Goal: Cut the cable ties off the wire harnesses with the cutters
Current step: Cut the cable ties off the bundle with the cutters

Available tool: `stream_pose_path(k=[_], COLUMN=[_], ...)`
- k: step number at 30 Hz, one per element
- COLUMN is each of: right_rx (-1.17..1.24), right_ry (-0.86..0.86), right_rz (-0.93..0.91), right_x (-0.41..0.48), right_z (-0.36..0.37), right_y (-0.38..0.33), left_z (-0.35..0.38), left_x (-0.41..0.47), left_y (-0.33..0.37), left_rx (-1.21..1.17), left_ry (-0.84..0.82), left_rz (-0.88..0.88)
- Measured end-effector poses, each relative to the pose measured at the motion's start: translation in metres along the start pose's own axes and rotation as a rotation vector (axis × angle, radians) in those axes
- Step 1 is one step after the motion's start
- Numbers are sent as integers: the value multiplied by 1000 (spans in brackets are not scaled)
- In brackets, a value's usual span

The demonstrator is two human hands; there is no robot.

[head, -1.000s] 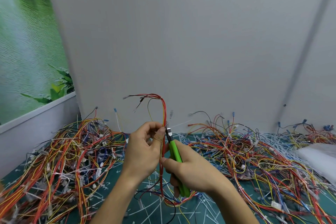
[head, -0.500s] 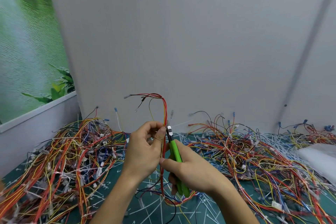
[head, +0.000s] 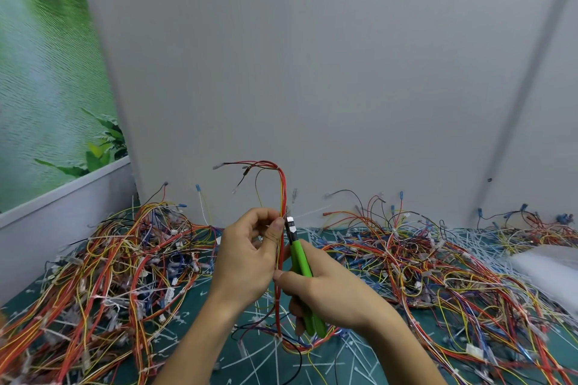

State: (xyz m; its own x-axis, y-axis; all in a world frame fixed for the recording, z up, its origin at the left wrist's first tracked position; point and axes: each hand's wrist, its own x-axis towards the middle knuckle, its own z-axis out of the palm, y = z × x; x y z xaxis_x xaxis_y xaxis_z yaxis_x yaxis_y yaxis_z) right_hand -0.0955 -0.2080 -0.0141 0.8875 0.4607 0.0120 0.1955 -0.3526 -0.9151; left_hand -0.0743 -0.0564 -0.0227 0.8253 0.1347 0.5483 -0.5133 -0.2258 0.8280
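Only one camera is here, worn on the person's head. It looks forward and a little downward across the table (head: 197, 295) toward the wall (head: 312, 72), which fills the upper half of the view. The lens is wide, so the wall's edges bow. The left hand (head: 247, 259) and right hand (head: 328, 287) sit close beneath it, low and central, and the forearms run off the bottom edge.

Red-yellow harness (head: 283, 194) upright, green-handled cutters (head: 300, 261) just beside it, tip up
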Motion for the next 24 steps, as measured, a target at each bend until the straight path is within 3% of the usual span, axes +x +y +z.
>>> stream_pose_path(k=[24], right_rx=[5], right_ry=[-5], right_rz=[-8], right_x=[0], right_z=[0], right_y=[1], left_z=[0], left_x=[0], left_y=[-2], left_rx=[-11], left_ry=[2], left_rz=[2])
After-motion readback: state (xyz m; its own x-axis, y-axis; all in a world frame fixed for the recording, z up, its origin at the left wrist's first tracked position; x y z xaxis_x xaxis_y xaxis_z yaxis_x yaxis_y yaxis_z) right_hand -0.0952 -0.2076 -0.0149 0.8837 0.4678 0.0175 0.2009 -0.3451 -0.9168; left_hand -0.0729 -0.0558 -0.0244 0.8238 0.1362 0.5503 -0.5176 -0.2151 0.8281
